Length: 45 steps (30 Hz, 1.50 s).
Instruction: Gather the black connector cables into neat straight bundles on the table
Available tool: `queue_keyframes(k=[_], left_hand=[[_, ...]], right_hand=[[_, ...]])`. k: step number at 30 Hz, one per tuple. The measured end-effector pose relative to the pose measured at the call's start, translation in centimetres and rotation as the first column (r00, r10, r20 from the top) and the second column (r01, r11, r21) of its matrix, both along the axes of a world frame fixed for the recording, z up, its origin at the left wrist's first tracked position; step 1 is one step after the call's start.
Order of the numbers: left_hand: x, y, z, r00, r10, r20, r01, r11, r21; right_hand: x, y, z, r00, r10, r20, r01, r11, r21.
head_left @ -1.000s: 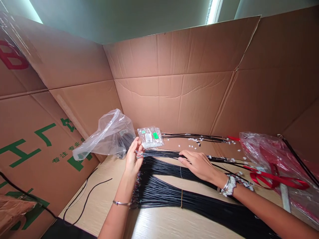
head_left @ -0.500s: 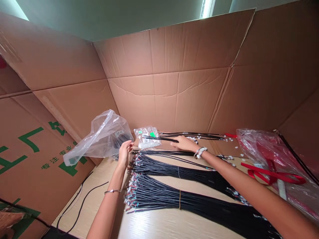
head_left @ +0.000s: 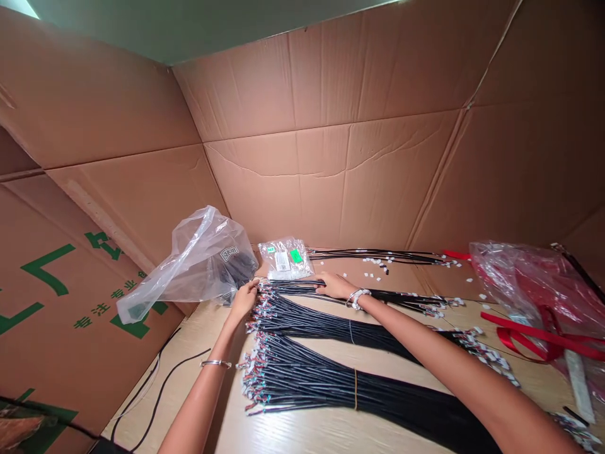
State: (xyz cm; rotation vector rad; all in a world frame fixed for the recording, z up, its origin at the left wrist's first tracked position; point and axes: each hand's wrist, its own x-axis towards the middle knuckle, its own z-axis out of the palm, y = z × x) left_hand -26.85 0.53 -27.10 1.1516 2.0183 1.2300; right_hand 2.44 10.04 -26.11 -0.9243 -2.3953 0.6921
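I see cardboard walls (head_left: 307,157) around the wooden surface (head_left: 302,435). Two banded wire-harness bundles (head_left: 331,378) lie finished; a loose bundle (head_left: 293,289) remains farther back, my left hand (head_left: 244,297) pinching its connector ends, my right hand (head_left: 333,285) flat, pressing its wires.

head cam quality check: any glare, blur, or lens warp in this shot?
Head view: wide-angle warp bends the cardboard walls and stretches the right arm; a bright corner at top left; soft glare on the clear plastic bag and the red bag; light is even, shadows faint; the cable bundles and both hands look sharp.
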Motion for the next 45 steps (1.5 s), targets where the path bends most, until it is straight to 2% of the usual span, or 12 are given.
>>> queue_keyframes(k=[2, 8, 12, 17, 25, 29, 34, 40, 45], left_hand=[[-0.1, -0.1, -0.6, 1.0, 0.008, 0.03, -0.009, 1.0, 0.013], [-1.4, 0.1, -1.1, 0.995, 0.082, 0.066, -0.088, 0.992, 0.093], [-2.3, 0.4, -1.3, 0.991, 0.106, 0.084, -0.116, 0.986, 0.12], [-2.2, 0.7, -1.7, 0.988, 0.04, 0.146, -0.056, 0.992, 0.109], [-1.1, 1.0, -1.7, 0.98, -0.069, 0.185, 0.045, 0.99, 0.131], [-1.0, 1.4, -1.1, 0.981, -0.079, 0.177, 0.046, 0.982, 0.181], [-0.8, 2.4, 0.3, 0.983, -0.095, 0.158, 0.059, 0.973, 0.224], [-0.6, 2.7, 1.4, 0.993, -0.097, 0.07, 0.078, 0.969, 0.235], [0.0, 1.4, 1.8, 0.997, -0.047, -0.067, 0.062, 0.971, 0.232]], right_hand=[[0.1, 0.2, 0.1, 0.994, 0.084, 0.077, -0.079, 0.994, -0.069], [0.7, 1.2, 1.4, 0.967, 0.077, 0.243, -0.038, 0.986, -0.164], [1.5, 1.7, 1.3, 0.949, 0.11, 0.295, -0.057, 0.982, -0.182], [2.4, 1.6, 0.6, 0.925, 0.116, 0.361, -0.055, 0.983, -0.176], [2.2, 2.0, 0.0, 0.886, 0.123, 0.446, -0.078, 0.99, -0.118], [2.3, 2.0, -0.5, 0.88, 0.112, 0.462, -0.08, 0.993, -0.09], [2.1, 1.6, -0.3, 0.877, 0.076, 0.474, -0.045, 0.996, -0.078], [3.2, 2.0, 1.5, 0.884, 0.075, 0.462, -0.033, 0.995, -0.098], [4.3, 2.2, 3.4, 0.913, 0.045, 0.404, -0.025, 0.998, -0.055]])
